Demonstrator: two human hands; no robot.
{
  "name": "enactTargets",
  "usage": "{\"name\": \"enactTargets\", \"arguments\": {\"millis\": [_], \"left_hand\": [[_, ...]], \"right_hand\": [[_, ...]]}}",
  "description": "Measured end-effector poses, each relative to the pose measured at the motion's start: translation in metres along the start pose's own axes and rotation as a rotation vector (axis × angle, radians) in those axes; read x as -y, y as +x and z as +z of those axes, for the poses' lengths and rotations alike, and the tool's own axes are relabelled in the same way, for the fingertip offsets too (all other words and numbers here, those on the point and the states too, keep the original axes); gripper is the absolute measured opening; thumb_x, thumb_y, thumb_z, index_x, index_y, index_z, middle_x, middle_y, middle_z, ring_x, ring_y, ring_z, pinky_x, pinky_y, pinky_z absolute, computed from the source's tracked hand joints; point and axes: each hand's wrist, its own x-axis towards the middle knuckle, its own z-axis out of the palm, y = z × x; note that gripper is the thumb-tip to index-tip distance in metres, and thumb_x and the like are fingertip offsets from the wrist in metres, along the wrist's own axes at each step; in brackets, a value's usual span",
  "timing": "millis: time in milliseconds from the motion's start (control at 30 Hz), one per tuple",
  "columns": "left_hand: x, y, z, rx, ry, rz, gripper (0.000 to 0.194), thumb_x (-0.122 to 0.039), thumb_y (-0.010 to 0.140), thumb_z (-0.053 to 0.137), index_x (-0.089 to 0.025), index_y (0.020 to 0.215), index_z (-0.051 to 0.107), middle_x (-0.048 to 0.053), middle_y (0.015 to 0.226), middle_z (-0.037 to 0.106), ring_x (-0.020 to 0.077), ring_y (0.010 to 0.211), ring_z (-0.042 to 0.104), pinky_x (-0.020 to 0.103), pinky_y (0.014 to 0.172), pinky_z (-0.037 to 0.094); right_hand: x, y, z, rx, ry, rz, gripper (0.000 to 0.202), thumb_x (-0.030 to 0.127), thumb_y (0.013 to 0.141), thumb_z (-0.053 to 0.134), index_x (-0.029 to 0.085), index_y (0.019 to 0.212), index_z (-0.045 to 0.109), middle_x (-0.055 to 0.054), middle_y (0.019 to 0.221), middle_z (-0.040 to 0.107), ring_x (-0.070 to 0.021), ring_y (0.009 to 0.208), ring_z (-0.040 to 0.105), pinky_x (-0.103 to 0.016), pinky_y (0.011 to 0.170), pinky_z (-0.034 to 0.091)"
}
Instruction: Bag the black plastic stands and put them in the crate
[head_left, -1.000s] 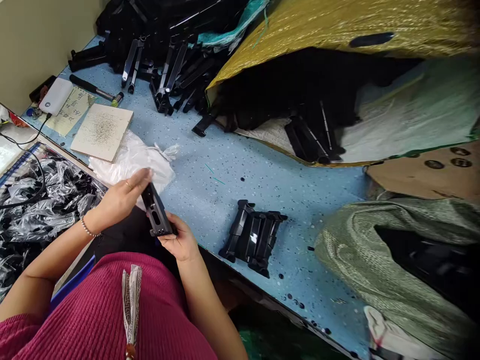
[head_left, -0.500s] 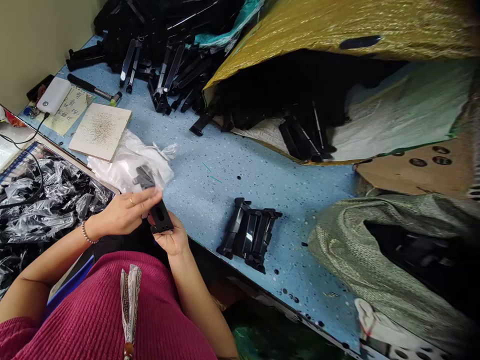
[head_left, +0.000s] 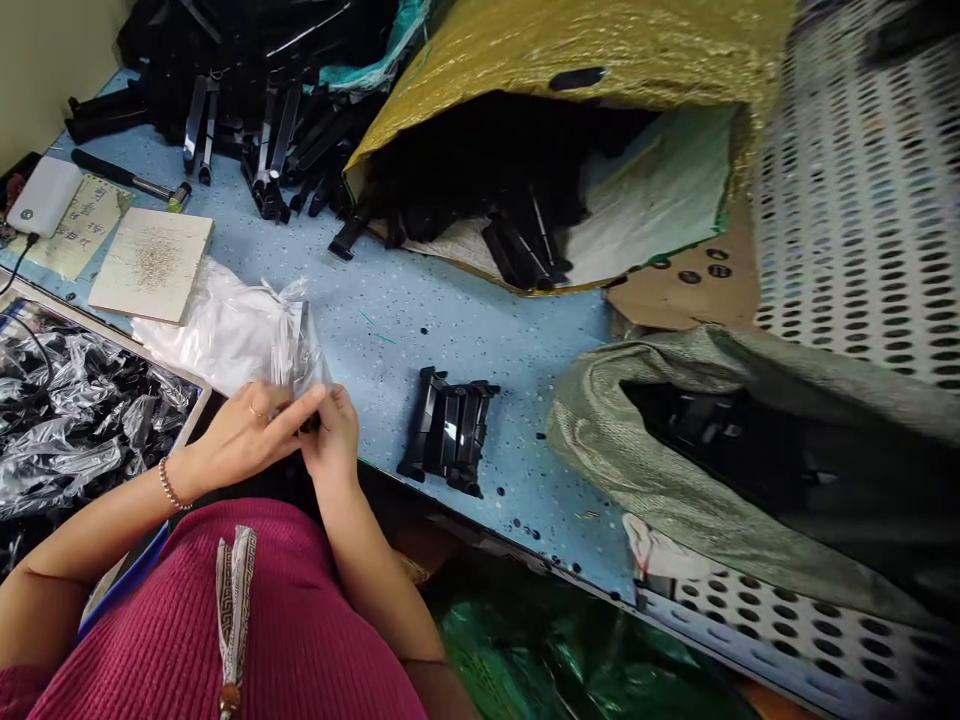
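My left hand (head_left: 244, 432) is closed at the near end of a clear plastic bag (head_left: 301, 350), its index finger reaching across to my right fingers. My right hand (head_left: 332, 432) is closed round a black plastic part, mostly hidden by the fingers; a dark strip shows through the clear bag beyond them. Just behind lies a pile of clear bags (head_left: 217, 335) on the blue table (head_left: 375, 360). To the right, several black plastic parts (head_left: 448, 430) sit side by side.
A yellow woven sack (head_left: 540, 50) spilling black parts stands at the back, near a larger heap (head_left: 247, 60). At left are a hammer (head_left: 131, 178), a white board (head_left: 154, 265) and a box of bagged parts (head_left: 82, 420). A grey-green sack (head_left: 600, 400) lies at right.
The black part has dropped lower into my right hand, and clear plastic now surrounds its far end. My left fingers have curled in. The view has shifted right.
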Motion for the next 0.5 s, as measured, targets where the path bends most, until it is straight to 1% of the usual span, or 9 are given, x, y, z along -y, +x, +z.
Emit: {"name": "enactTargets", "arguments": {"millis": [33,100,167,233,300,367,433,467,500], "left_hand": [[0.000,0.007,0.001,0.004,0.024,-0.037,0.078,-0.037,0.098,0.063,-0.028,0.164,0.022,0.015,0.132,0.062,0.0248,0.094,0.067,0.040,0.082,0.059],[-0.001,0.019,0.003,0.065,0.066,-0.083,0.073,-0.038,0.095,0.067,-0.026,0.158,0.035,0.020,0.154,0.048,0.0259,0.094,0.070,0.040,0.079,0.061],[0.000,0.025,0.005,0.139,0.054,-0.104,0.067,-0.034,0.093,0.068,-0.022,0.154,0.043,0.023,0.165,0.035,0.0261,0.093,0.072,0.038,0.074,0.061],[0.003,0.025,0.005,0.150,-0.040,-0.130,0.065,-0.030,0.092,0.068,-0.020,0.152,0.044,0.023,0.169,0.027,0.0264,0.097,0.074,0.035,0.071,0.062],[0.007,0.019,0.001,0.104,-0.172,-0.170,0.065,-0.029,0.090,0.069,-0.019,0.150,0.045,0.023,0.172,0.016,0.0299,0.113,0.071,0.036,0.077,0.063],[0.010,0.007,-0.010,0.056,-0.255,-0.209,0.061,-0.032,0.088,0.072,-0.019,0.144,0.050,0.022,0.173,0.008,0.0362,0.136,0.058,0.041,0.092,0.062],[0.009,-0.012,-0.027,0.042,-0.268,-0.256,0.057,-0.036,0.086,0.076,-0.020,0.136,0.055,0.020,0.174,0.008,0.0400,0.152,0.037,0.049,0.107,0.055],[0.006,-0.025,-0.037,0.046,-0.259,-0.281,0.057,-0.038,0.084,0.079,-0.020,0.133,0.057,0.019,0.173,0.010,0.0406,0.156,0.028,0.052,0.112,0.052],[0.002,-0.039,-0.046,0.054,-0.246,-0.308,0.057,-0.038,0.081,0.081,-0.020,0.131,0.058,0.020,0.173,0.012,0.0407,0.158,0.024,0.053,0.114,0.049]], "right_hand": [[0.001,-0.001,-0.001,-0.001,0.005,-0.013,0.036,0.046,0.076,0.078,0.026,0.079,0.048,0.008,0.064,0.050,-0.0122,0.057,0.049,-0.026,0.057,0.042],[0.005,-0.006,-0.003,-0.002,-0.018,-0.067,0.037,0.046,0.076,0.079,0.025,0.080,0.049,0.007,0.067,0.052,-0.0124,0.061,0.051,-0.026,0.060,0.043],[0.011,-0.012,-0.006,0.021,-0.072,-0.119,0.036,0.049,0.079,0.078,0.025,0.081,0.052,0.005,0.074,0.056,-0.0134,0.069,0.054,-0.027,0.067,0.046],[0.017,-0.020,-0.006,0.085,-0.138,-0.160,0.033,0.051,0.085,0.074,0.024,0.082,0.055,0.003,0.081,0.060,-0.0151,0.078,0.056,-0.029,0.075,0.048],[0.022,-0.031,-0.003,0.199,-0.260,-0.202,0.029,0.051,0.091,0.068,0.024,0.083,0.059,0.000,0.087,0.063,-0.0165,0.082,0.056,-0.031,0.080,0.048],[0.026,-0.043,0.003,0.356,-0.444,-0.265,0.024,0.045,0.095,0.065,0.025,0.082,0.063,-0.001,0.090,0.064,-0.0175,0.083,0.057,-0.032,0.082,0.049],[0.029,-0.056,0.009,0.556,-0.601,-0.296,0.020,0.039,0.098,0.063,0.026,0.083,0.066,-0.002,0.091,0.066,-0.0192,0.086,0.060,-0.034,0.085,0.051],[0.030,-0.062,0.012,0.659,-0.645,-0.288,0.017,0.036,0.098,0.063,0.027,0.085,0.068,-0.002,0.093,0.068,-0.0205,0.090,0.063,-0.035,0.088,0.052],[0.031,-0.067,0.014,0.763,-0.673,-0.260,0.014,0.035,0.098,0.062,0.027,0.090,0.071,-0.003,0.099,0.071,-0.0219,0.096,0.066,-0.036,0.091,0.052]]}}
